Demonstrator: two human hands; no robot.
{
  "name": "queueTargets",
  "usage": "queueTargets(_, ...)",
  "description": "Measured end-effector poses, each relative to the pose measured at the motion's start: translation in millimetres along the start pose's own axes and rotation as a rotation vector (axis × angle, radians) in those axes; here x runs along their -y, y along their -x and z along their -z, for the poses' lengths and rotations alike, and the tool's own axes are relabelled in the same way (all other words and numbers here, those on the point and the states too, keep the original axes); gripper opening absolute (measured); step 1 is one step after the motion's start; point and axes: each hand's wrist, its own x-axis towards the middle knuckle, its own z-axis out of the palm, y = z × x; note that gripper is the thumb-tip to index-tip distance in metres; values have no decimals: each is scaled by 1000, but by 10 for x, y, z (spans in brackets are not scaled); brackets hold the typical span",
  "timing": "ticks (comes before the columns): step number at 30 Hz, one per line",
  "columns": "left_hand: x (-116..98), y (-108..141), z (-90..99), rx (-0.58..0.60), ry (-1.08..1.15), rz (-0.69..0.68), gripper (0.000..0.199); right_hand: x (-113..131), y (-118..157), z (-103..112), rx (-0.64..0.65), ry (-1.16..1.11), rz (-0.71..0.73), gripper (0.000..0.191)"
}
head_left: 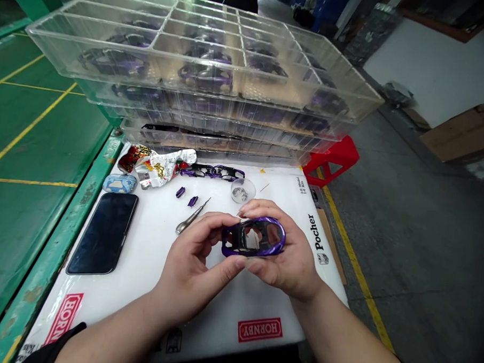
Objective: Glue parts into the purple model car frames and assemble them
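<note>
Between both hands, above the white work surface, is a purple and black model car body shell with open window gaps. My left hand grips its left end, thumb along the near side and fingers at the far side. Around the right end curls my right hand, its thumb close to the left one. Just beyond my left hand lies a slim metal hand tool with a thin pointed tip. Two small purple parts rest behind it. Farther back sit more purple car shells beside a small clear dish.
Stacked clear divided trays holding purple shells stand at the back. On the left are a black phone, a blue patterned case and crumpled foil wrappers. A red stool stands back right. A thin pin lies near the dish.
</note>
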Motion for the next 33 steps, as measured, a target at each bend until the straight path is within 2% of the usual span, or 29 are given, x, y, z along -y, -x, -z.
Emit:
queueTargets(4,49,-1,31,21,-88,-113,53,20,3,49,51,-9,12,46)
queueTargets(9,63,-13,79,76,-175,-168,62,41,-12,73,80,-3,37,45)
queueTargets(13,48,-26,87,83,-223,-203,61,35,-19,80,93,-11,31,46)
queueTargets(22,2,-28,96,14,-399,-324,62,26,-3,158,69,-11,1,53)
queueTargets(33,-18,-31,111,-15,-441,-379,70,19,12,176,55,4,-8,55)
